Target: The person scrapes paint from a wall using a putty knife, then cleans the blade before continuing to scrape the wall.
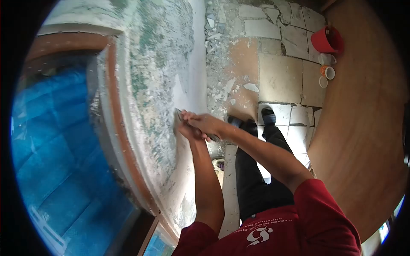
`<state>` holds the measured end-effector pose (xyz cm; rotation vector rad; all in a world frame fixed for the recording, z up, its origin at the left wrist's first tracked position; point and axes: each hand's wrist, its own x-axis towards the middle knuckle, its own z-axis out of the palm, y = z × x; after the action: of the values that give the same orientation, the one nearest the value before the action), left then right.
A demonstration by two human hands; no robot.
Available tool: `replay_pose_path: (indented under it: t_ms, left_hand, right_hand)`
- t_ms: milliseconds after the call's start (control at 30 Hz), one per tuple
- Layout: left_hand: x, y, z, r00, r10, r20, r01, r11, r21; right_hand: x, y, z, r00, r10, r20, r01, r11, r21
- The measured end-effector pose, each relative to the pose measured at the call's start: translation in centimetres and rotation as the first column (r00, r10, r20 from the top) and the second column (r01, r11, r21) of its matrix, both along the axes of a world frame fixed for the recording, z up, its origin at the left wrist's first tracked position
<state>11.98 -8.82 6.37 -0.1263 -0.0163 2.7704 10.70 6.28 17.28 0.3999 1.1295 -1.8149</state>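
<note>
Both of my hands are closed together on a scraper, its thin grey blade touching the wall. My left hand is close to the wall, wrapped round the tool near its blade. Over it lies my right hand, its fingers gripping the same tool. Most of the handle is hidden by my fingers. The wall has rough grey and green patches of peeling paint, with a whiter strip beside the blade.
Paint flakes and rubble lie along the wall's foot. Cracked tiles cover the floor under my feet. A red bucket and a white-and-orange cup stand by a wooden panel. A brown-framed window with blue covering is left.
</note>
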Motion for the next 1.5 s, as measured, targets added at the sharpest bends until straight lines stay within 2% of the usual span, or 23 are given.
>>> replay_pose_path:
  t_ms: [33, 67, 100, 133, 167, 200, 267, 300, 367, 433, 533, 633, 800, 900, 1000, 1067, 1167, 1200, 1300, 1333, 1433, 1467, 1500]
  left_hand:
    - [1.7, -1.4, -1.2, 0.995, -0.058, 0.077, 0.048, 0.991, 0.124]
    - [3.6, -2.1, -0.2, 0.984, 0.013, 0.176, 0.003, 0.996, -0.086]
    - [4.3, -0.6, 3.7, 0.802, 0.284, 0.526, -0.087, 0.926, -0.367]
    - [5.7, -1.8, 3.2, 0.789, 0.351, 0.504, -0.076, 0.87, -0.487]
    - [7.4, -1.9, 4.7, 0.764, 0.381, 0.521, -0.103, 0.869, -0.483]
    - [9.2, -2.2, 6.1, 0.774, 0.374, 0.511, -0.065, 0.85, -0.523]
    - [12.9, -3.4, 5.6, 0.836, 0.313, 0.451, 0.004, 0.818, -0.575]
    - [13.2, -1.7, 8.3, 0.713, 0.415, 0.565, -0.052, 0.835, -0.548]
    - [15.1, -0.6, 10.6, 0.806, 0.375, 0.457, -0.019, 0.789, -0.614]
    - [15.7, 0.6, 12.9, 0.895, 0.3, 0.329, -0.023, 0.77, -0.638]
    - [14.7, 1.9, 16.2, 0.96, 0.103, 0.262, 0.104, 0.734, -0.671]
    - [12.2, 3.4, 18.1, 0.977, 0.006, 0.215, 0.156, 0.667, -0.729]
    - [5.9, 8.5, 23.7, 0.989, -0.048, 0.138, 0.143, 0.527, -0.838]
    - [2.2, 12.5, 25.5, 0.996, -0.036, 0.085, 0.091, 0.51, -0.855]
    - [-0.6, 18.1, 26.9, 1.0, 0.009, 0.028, 0.019, 0.51, -0.86]
    - [-2.1, 21.8, 26.7, 0.999, 0.052, -0.006, -0.032, 0.519, -0.854]
    - [-4.1, 27.4, 27.0, 0.982, 0.19, -0.002, -0.12, 0.613, -0.781]
    - [-4.9, 29.1, 27.5, 0.98, 0.185, -0.069, -0.172, 0.625, -0.761]
    - [-7.3, 33.2, 29.0, 0.969, 0.24, -0.059, -0.208, 0.661, -0.721]
    - [-8.3, 33.7, 29.0, 0.971, 0.225, -0.076, -0.215, 0.694, -0.687]
    - [-11.3, 35.0, 31.4, 0.967, 0.24, -0.089, -0.229, 0.654, -0.721]
    - [-12.4, 35.2, 32.2, 0.965, 0.246, -0.094, -0.242, 0.683, -0.689]
    - [-13.6, 35.2, 32.7, 0.96, 0.259, -0.104, -0.255, 0.667, -0.7]
  right_hand:
    - [1.8, -0.7, -0.5, 0.996, -0.071, -0.048, 0.069, 0.997, -0.04]
    - [3.3, -0.5, 0.5, 0.988, -0.085, -0.13, 0.078, 0.995, -0.055]
    - [5.2, -1.1, -0.4, 0.991, 0.066, -0.113, -0.062, 0.997, 0.034]
    - [7.1, -0.5, 1.2, 0.988, 0.073, -0.133, -0.068, 0.997, 0.036]
    - [8.9, -0.3, 2.2, 0.993, 0.087, -0.079, -0.084, 0.995, 0.047]
    - [10.4, 0.0, 3.1, 0.991, 0.119, -0.055, -0.118, 0.993, 0.023]
    - [12.6, 1.8, 6.1, 0.986, 0.16, -0.051, -0.16, 0.987, 0.004]
    - [13.6, 2.3, 6.4, 0.983, 0.186, -0.002, -0.186, 0.982, -0.013]
    - [14.1, 4.3, 8.6, 0.964, 0.261, 0.046, -0.26, 0.965, -0.02]
    - [13.9, 6.4, 10.0, 0.926, 0.377, -0.026, -0.376, 0.926, 0.024]
    - [12.2, 9.5, 12.0, 0.822, 0.525, -0.22, -0.496, 0.851, 0.174]
    - [10.0, 12.6, 16.1, 0.73, 0.645, -0.228, -0.528, 0.743, 0.412]
    - [7.2, 17.6, 21.2, 0.693, 0.645, -0.322, -0.376, 0.705, 0.602]
    - [4.9, 21.5, 20.3, 0.538, 0.677, -0.502, -0.194, 0.679, 0.708]
    - [1.5, 26.7, 22.0, 0.507, 0.718, -0.478, -0.174, 0.628, 0.758]
    - [-0.9, 30.4, 24.0, 0.471, 0.754, -0.458, -0.179, 0.59, 0.787]
    - [-3.4, 35.5, 26.1, 0.455, 0.767, -0.451, -0.22, 0.588, 0.778]
    - [-4.2, 36.9, 27.6, 0.464, 0.76, -0.455, -0.231, 0.599, 0.766]
    - [-6.4, 40.1, 28.5, 0.488, 0.74, -0.463, -0.244, 0.625, 0.742]
    - [-7.1, 41.0, 28.4, 0.49, 0.724, -0.485, -0.232, 0.645, 0.728]
    - [-9.9, 42.4, 29.4, 0.565, 0.651, -0.507, -0.266, 0.726, 0.635]
    - [-10.3, 42.6, 27.7, 0.494, 0.542, -0.68, -0.148, 0.823, 0.549]
    - [-11.5, 42.7, 27.9, 0.537, 0.528, -0.659, -0.176, 0.833, 0.524]
